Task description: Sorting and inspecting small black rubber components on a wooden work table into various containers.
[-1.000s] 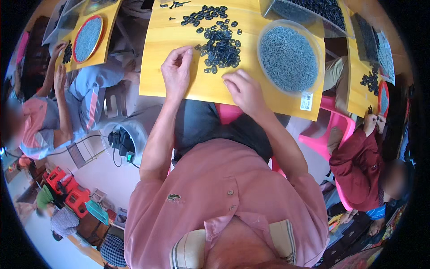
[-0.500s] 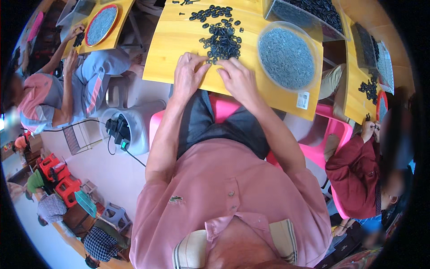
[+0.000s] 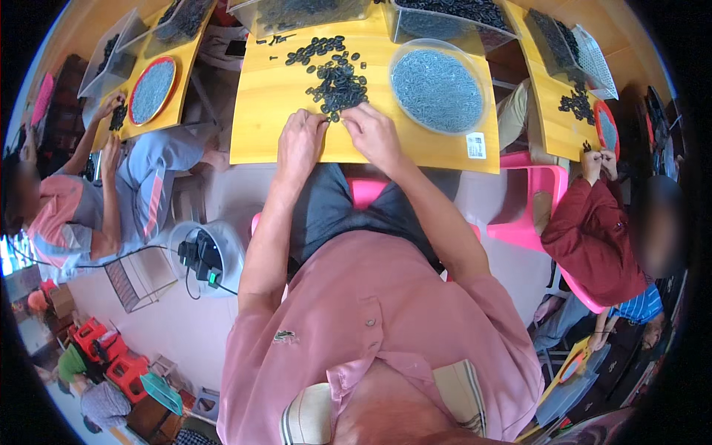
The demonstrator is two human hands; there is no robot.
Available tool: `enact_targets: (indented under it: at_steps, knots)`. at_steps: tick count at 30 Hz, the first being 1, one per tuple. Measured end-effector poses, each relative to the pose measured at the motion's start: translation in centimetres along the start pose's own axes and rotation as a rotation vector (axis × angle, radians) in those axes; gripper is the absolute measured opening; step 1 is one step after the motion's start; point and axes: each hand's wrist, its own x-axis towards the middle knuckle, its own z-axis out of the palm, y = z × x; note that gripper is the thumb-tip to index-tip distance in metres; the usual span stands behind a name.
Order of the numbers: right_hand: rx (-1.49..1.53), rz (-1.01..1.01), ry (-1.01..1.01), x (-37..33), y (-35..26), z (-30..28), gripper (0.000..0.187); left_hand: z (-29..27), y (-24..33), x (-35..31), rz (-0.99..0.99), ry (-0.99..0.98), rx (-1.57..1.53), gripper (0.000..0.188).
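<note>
A pile of small black plastic pieces (image 3: 340, 83), some oval with holes, lies on the yellow table (image 3: 267, 141) before me. My left hand (image 3: 301, 142) rests at the pile's near edge, fingers curled and thumb pressed toward the fingertips. Facing it, my right hand (image 3: 374, 135) also has its fingers bent into a pinch. Between the two sets of fingertips lie a few black pieces (image 3: 334, 116). Whatever either pinch holds is too small or hidden to make out. To the right of my right hand stands a round clear tray (image 3: 480, 104) full of thin grey metal pieces like screws.
Clear bins of black parts (image 3: 449, 28) stand along the table's far side. A white label (image 3: 475, 146) sits at the near right corner. Co-workers sit at yellow tables on both sides. A bucket with black plugs and cables (image 3: 208, 256) stands on the floor at left.
The whole view has shifted, so the table appears lower and more of the far bins show. My right hand's fingers have drawn in to a pinch; my left hand stays at the pile's edge.
</note>
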Motion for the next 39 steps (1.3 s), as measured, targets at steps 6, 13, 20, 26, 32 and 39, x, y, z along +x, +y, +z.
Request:
enact_targets:
  at_steps: [6,13,20,26,32,39]
  knots:
    - [-0.061,-0.066,-0.004,0.4,-0.3,0.1,0.007,0.3,-0.3,0.4,0.019,0.056,0.016,0.010]
    - [-0.011,0.004,-0.037,0.6,-0.8,-0.2,0.011,0.6,-0.3,0.0,0.044,0.074,-0.154,0.008]
    - [0.401,0.387,-0.083,-0.9,-0.9,-0.8,0.009,1.2,0.7,-0.7,-0.215,-0.034,-0.534,0.011]
    - [0.825,0.661,-0.041,-2.2,-0.3,-3.1,0.010,2.2,3.6,-0.1,-0.694,-0.181,-1.240,0.012]
    - [0.849,0.673,-0.110,-2.4,0.4,-4.3,0.010,3.2,3.7,-0.1,-0.490,-0.124,-1.064,0.012]
    - [0.892,0.674,-0.177,-2.5,1.1,-4.4,0.009,2.8,4.5,-0.4,-0.478,-0.162,-1.013,0.012]
